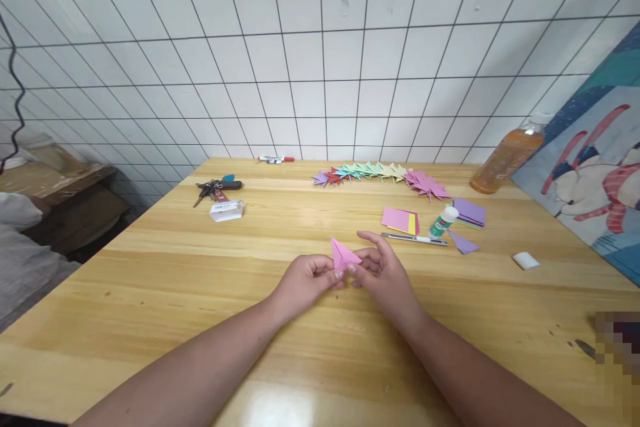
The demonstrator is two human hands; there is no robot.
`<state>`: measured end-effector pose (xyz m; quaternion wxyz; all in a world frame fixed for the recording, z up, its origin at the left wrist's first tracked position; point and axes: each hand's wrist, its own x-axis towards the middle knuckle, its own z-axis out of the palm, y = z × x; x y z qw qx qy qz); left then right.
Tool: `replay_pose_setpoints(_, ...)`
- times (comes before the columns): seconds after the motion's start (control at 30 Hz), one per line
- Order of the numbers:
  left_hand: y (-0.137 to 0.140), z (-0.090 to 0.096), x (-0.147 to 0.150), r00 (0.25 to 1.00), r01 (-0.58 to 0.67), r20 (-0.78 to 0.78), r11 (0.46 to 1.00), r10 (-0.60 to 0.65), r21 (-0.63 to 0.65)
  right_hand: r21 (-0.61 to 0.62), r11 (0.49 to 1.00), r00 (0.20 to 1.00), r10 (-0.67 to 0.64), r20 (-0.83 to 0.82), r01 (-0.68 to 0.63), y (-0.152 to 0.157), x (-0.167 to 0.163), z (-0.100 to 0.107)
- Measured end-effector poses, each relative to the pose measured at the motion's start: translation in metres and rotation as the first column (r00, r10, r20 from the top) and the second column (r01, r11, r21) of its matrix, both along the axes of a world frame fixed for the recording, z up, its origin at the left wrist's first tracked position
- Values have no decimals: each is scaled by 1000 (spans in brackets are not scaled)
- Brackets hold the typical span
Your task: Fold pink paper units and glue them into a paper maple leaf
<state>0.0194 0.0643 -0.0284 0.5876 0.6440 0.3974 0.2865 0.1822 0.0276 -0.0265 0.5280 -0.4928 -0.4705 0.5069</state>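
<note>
A small pink folded paper (343, 255) with a triangular shape is held up over the middle of the wooden table. My left hand (309, 278) pinches its lower left edge between thumb and fingers. On the other side, my right hand (383, 267) grips the lower right corner with thumb and a finger, its index finger lifted away. Beyond the right hand lie a stack of pink and yellow paper squares (397, 219) and a utility knife (414, 239). Beside them a glue stick (443, 221) is standing, near a purple folded paper triangle (463, 243).
Folded paper leaves (375, 172) line the table's back. Purple paper squares (469, 211), a white eraser (526, 261), a bottle (507, 157) and a picture panel (600, 160) are right. Keys (217, 188), a small white box (227, 211) and a marker (276, 159) are left.
</note>
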Motion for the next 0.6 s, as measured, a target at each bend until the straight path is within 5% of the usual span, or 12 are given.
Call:
replay_pose_setpoints(0.17, -1, 1, 1, 1000, -3, -11, 1000, 4, 21, -131, 984, 992, 118, -44, -123, 0, 0, -1)
replay_pose_setpoints(0.6, -1, 1, -2, 996, 53, -80, 994, -46, 97, -169, 985, 998, 21, -57, -30, 1, 0, 0)
